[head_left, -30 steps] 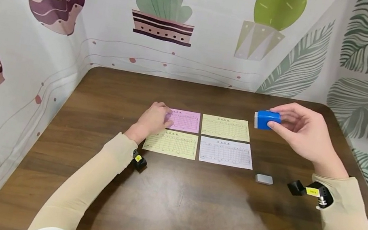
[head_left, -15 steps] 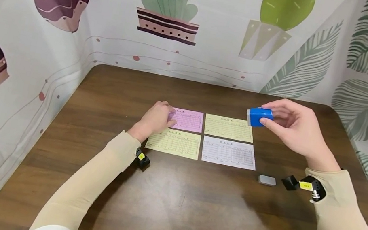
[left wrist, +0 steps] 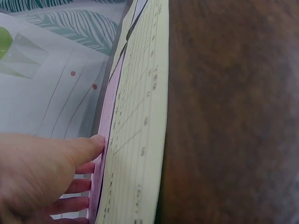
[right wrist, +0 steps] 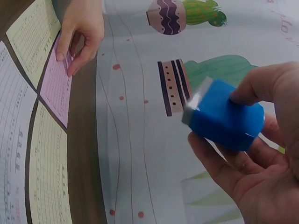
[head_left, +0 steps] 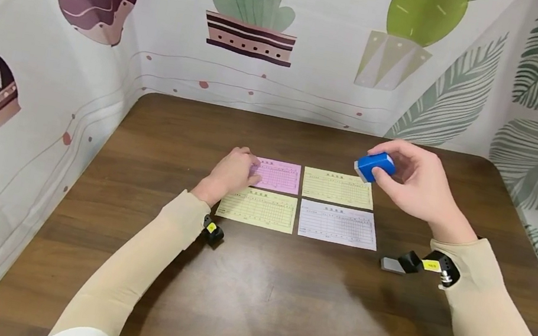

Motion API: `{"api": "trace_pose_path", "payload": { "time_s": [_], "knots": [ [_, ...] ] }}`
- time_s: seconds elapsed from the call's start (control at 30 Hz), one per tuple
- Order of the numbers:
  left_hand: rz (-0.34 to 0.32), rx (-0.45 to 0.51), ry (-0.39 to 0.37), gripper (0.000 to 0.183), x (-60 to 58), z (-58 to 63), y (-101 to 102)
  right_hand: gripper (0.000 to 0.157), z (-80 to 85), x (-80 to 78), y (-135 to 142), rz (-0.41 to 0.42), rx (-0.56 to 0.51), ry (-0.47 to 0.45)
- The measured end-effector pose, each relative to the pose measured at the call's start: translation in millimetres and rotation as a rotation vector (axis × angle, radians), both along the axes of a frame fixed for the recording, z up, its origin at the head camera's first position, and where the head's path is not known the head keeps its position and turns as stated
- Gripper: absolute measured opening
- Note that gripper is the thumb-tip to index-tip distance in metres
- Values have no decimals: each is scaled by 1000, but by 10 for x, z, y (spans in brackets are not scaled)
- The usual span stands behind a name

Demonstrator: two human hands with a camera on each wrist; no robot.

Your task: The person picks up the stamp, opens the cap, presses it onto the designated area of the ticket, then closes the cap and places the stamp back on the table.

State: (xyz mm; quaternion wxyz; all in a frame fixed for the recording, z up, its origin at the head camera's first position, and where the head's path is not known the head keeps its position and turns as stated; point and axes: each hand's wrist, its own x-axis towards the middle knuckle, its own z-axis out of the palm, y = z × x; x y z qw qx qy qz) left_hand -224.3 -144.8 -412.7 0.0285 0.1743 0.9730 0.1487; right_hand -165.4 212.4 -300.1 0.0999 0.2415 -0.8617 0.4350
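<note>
My right hand (head_left: pixel 415 179) pinches a blue stamp (head_left: pixel 375 167) between thumb and fingers, above the far right yellow form (head_left: pixel 336 187). The stamp's pale end points left and tilts down. In the right wrist view the blue stamp (right wrist: pixel 226 114) shows with its grey end, fingers curled under it. My left hand (head_left: pixel 232 172) rests its thumb and fingertips on the left part of the pink form (head_left: pixel 278 177). The near left yellow form (head_left: pixel 256 209) lies just in front of it. Beside that is a white form (head_left: pixel 337 224).
A small grey rectangular piece (head_left: pixel 391 265) lies on the brown wooden table (head_left: pixel 246 296), partly covered by the right wrist camera (head_left: pixel 411 263). A cloth with printed cacti and leaves (head_left: pixel 315 92) hangs behind the table's far edge.
My right hand has moved left with the stamp, whose pale end now tips lower over the far yellow form. My left hand stays on the pink form. The head view has shifted slightly.
</note>
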Motion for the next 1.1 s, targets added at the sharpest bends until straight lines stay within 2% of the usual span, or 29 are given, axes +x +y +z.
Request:
{"api": "trace_pose_path", "payload": {
  "time_s": [0.23,0.47,0.83,1.1],
  "knots": [
    [7,3,-4,45,-6,-8,0,39,-12,-51,-134,1,39,3],
    [11,1,-25,48,-3,5,9,32,-45,-102,-233,5,80,16],
    [8,12,-22,48,-35,-20,1,33,-143,-209,-383,58,72,-2],
    [23,12,-30,47,-16,-2,-20,34,-228,-295,-509,88,66,-38]
  ]
}}
